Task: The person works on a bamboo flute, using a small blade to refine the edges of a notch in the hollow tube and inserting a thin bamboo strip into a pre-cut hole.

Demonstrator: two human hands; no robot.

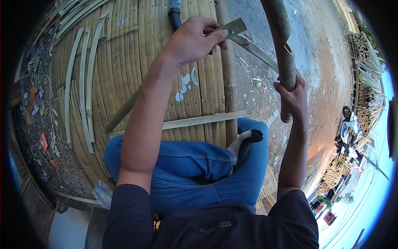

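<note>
Bamboo pole [284, 45] stands nearly upright in front of the seated person, a little to the right, over the edge of the slatted bamboo platform [124, 54] and the dirt ground [319, 54]. The right hand [292, 95] is closed around it low on the stem, with the fingers wrapped all around. The left hand [192, 39] is closed on a flat metal blade [232, 27], pinched between thumb and fingers, and the blade tip points toward the pole.

I judge that the pole is stiff, hard and rather heavy for one hand, because it rises out of the view above. Its skin looks smooth and may be slippery, and a notch [287, 49] shows on its side where the edge can be sharp. A full grip below this notch seems the safest place. Thin split strips [83, 83] lie on the platform to the left; they look light and bendable.
</note>
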